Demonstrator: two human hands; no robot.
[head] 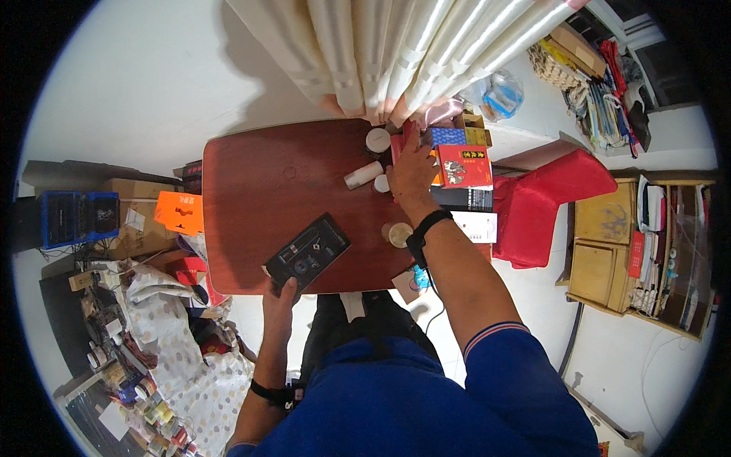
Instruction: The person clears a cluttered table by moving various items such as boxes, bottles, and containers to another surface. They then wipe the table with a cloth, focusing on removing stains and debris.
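My left hand (281, 297) grips the lower left corner of a black printed box (308, 251), which lies tilted over the near part of the reddish-brown table (257, 188). At the table's far right, my right hand (412, 168) reaches over red items beside the stacked boxes; its fingertips are near a red object by the curtain, and whether it holds anything cannot be told. To its left are a white-lidded jar (378, 140), a pale tube or bottle (364, 175) and a small white-lidded jar (381, 183). A round container (400, 235) stands by my right wrist.
A red box (465, 166), a blue box (447, 136) and a white box (477, 227) crowd the right side. The curtain (400, 57) hangs at the far edge. A red-covered chair (525, 211) stands right; an orange bag or box (180, 212) is at the left edge.
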